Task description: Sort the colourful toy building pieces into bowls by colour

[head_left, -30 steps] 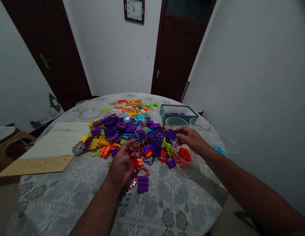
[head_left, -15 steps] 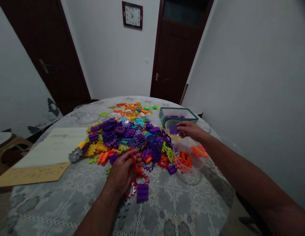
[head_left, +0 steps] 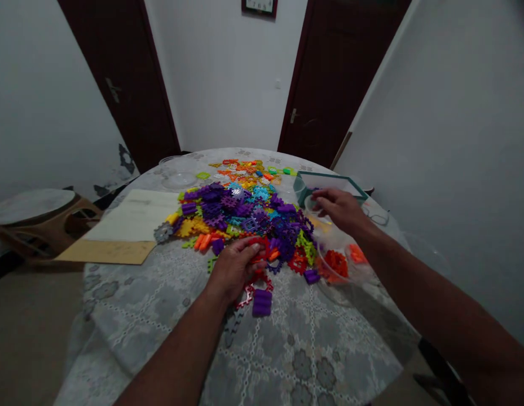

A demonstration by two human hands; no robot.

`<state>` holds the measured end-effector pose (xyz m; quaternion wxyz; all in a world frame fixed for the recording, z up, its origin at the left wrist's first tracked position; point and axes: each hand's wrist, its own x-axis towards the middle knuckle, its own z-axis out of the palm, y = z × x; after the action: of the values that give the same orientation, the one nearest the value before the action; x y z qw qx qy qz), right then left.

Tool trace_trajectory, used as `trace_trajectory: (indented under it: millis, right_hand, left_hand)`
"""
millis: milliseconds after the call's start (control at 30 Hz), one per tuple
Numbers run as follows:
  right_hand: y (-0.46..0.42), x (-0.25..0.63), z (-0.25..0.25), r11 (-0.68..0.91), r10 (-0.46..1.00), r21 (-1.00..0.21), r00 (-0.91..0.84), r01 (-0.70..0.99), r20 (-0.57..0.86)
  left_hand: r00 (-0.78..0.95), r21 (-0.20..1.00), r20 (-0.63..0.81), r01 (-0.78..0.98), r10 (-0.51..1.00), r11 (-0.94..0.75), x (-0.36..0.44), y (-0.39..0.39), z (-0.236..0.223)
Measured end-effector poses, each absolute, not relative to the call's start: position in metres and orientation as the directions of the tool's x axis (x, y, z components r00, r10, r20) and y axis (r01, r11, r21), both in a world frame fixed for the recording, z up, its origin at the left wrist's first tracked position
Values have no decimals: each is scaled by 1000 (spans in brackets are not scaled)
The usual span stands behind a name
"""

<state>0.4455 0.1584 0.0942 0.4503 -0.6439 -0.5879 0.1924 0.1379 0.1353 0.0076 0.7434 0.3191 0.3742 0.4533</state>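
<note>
A large heap of interlocking plastic pieces [head_left: 240, 217] in purple, orange, yellow, blue and green covers the middle of the round table. My left hand [head_left: 233, 269] rests at the heap's near edge, its fingers closed on a red plastic piece [head_left: 258, 247]. Just below that hand lie a red toothed piece [head_left: 250, 295] and a purple block piece [head_left: 262, 303]. My right hand [head_left: 335, 208] hangs over a clear plastic bowl [head_left: 329, 265] holding orange-red pieces, near a teal box [head_left: 331, 181]. Its fingertips curl down, and whatever they hold is hidden.
A lace-patterned tablecloth [head_left: 295, 338] covers the table. Pale paper [head_left: 135, 211] and brown card [head_left: 105, 252] lie at the left, with a clear lid [head_left: 177, 180] behind them. Eyeglasses [head_left: 375, 215] sit at the right. A wooden stool [head_left: 33, 217] stands left of the table.
My right hand has moved back toward the teal box, and the purple piece it held is no longer visible. My left hand has moved forward. The whole view has shifted as my head turned.
</note>
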Motion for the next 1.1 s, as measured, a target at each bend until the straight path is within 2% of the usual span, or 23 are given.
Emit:
trace_trajectory:
  millis: [67, 133, 267, 400, 467, 567, 633, 733, 867, 1000, 1100]
  right_hand:
    - [128, 413, 93, 233, 944, -675, 5, 701, 330]
    - [101, 382, 92, 352, 918, -562, -160, 748, 362]
    - [74, 340, 78, 397, 914, -536, -264, 745, 309]
    - [73, 326, 59, 366, 925, -584, -216, 724, 311]
    - [75, 325, 54, 326, 943, -661, -180, 676, 280]
    - [76, 330, 57, 195, 980, -819, -139, 540, 142]
    - [77, 338, 63, 104, 990, -875, -130, 474, 47]
    - [82, 362, 74, 35, 991, -887, -128, 460, -27]
    - [106, 408, 87, -24, 996, -888, -60, 458, -58]
    - [145, 457, 102, -109, 987, -867, 155, 486, -37]
    - [177, 488, 114, -143, 917, -874, 394, 463, 59]
  left_hand:
    - [328, 809, -278, -426, 903, 404, 139, 135, 7]
    - [356, 804, -279, -421, 892, 420, 139, 133, 7]
    - [411, 811, -235, -416, 881, 411, 138, 130, 8]
    - [467, 850, -171, -375, 868, 370, 137, 128, 7]
    - [475, 871, -163, -341, 864, 352, 137, 129, 6]
    - [466, 889, -174, -304, 867, 342, 138, 130, 4]
    - [429, 895, -183, -300, 885, 331, 138, 131, 4]
    - [327, 887, -198, -341, 924, 310, 136, 133, 7]
    - [149, 859, -175, -459, 973, 225, 133, 136, 11]
    - [3, 846, -159, -515, 987, 138, 130, 139, 13]
    - [-37, 858, -131, -504, 991, 95, 130, 139, 13]
